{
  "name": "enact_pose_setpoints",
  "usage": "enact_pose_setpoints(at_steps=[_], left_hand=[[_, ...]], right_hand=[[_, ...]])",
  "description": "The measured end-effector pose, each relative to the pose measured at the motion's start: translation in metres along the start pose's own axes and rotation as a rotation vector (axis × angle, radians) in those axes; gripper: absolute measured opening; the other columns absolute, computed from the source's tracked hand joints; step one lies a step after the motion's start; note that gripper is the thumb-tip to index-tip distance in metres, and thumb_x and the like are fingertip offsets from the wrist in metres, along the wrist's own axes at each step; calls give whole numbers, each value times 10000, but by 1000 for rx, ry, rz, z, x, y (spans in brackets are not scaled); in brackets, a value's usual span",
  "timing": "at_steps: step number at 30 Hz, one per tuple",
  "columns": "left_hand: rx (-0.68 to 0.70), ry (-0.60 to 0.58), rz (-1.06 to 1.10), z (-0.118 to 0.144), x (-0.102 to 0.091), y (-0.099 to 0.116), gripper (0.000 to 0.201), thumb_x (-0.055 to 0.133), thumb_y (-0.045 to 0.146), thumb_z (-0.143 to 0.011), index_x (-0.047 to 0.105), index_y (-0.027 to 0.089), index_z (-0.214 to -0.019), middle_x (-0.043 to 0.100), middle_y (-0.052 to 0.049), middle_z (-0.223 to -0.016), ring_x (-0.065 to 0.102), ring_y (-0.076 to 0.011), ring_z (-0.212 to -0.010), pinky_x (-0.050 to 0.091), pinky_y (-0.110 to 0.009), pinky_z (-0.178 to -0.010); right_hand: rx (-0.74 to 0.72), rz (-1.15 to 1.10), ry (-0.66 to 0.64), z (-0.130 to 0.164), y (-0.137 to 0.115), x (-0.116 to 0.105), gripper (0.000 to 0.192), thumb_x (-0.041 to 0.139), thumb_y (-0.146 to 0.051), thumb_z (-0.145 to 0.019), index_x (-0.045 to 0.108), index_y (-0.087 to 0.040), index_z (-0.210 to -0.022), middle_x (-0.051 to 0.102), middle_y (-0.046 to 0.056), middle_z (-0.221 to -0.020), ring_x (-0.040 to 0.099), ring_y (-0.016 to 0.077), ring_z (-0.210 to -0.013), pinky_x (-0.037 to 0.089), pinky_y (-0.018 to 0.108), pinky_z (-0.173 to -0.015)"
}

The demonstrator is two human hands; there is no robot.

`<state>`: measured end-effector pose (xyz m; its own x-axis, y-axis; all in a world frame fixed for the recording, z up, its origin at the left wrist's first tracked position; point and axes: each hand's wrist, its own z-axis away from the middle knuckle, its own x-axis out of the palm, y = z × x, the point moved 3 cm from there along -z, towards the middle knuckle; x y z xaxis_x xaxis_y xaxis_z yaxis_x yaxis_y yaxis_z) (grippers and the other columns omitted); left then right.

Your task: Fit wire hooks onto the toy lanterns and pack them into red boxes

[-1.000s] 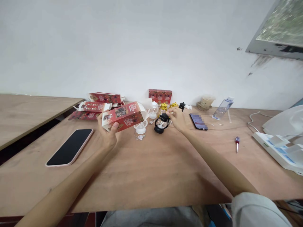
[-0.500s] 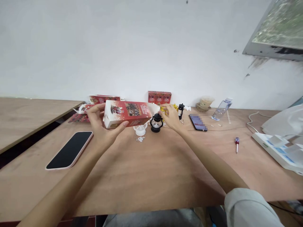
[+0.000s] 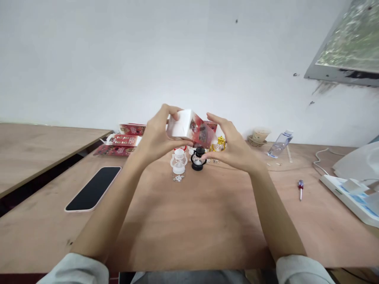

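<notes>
the red and white carton [image 3: 192, 128] is raised above the tabletop [image 3: 189, 221], held between both hands; the left hand [image 3: 156, 136] has its grip clasped on the white end, the right hand [image 3: 233, 146] cups the far side, fingers loosely spread; the little black lantern [image 3: 197, 158] and white lantern [image 3: 179, 162] stand unpacked beneath; flat cartons [image 3: 118, 140] lie at the left, so packing seems barely begun.

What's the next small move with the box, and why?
Probably bring the right hand fully onto the box to steady its open end. The left hand grips the white end in the air, the right fingers sit just at the red end, and the black lantern stands on the table right below.
</notes>
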<state>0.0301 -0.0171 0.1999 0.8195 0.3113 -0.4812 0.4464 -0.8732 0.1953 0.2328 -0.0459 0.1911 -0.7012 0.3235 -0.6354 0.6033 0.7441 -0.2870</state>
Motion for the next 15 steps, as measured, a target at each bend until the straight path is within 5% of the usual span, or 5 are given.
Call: enact_pose_setpoints(at_steps=[7, 11, 15], left_hand=[[-32, 21, -59, 3, 16, 20, 463, 732, 448, -655, 484, 203, -960, 476, -115, -1268, 459, -275, -1194, 508, -381, -828], [-199, 91, -57, 4, 11, 19, 301, 639, 384, -748, 529, 179, -940, 583, -65, -1061, 575, -203, -986, 520, -339, -757], [-324, 53, -31, 4, 10, 15, 230, 650, 306, -711, 540, 161, -852, 624, -36, -903, 607, -168, -821, 526, -334, -737]], right_hand=[[73, 247, 94, -4, 8, 26, 537, 631, -361, -751, 420, -189, -1213, 581, 115, -1114, 560, 285, -1003, 464, 417, -822], [78, 410, 270, -4, 10, 25, 432, 589, -275, -761, 446, -174, -1156, 592, 128, -1081, 563, 295, -982, 447, 430, -815], [4, 500, 268, -3, 9, 28, 415, 530, -180, -778, 437, -180, -1182, 578, 128, -1146, 527, 299, -1080, 408, 454, -907]])
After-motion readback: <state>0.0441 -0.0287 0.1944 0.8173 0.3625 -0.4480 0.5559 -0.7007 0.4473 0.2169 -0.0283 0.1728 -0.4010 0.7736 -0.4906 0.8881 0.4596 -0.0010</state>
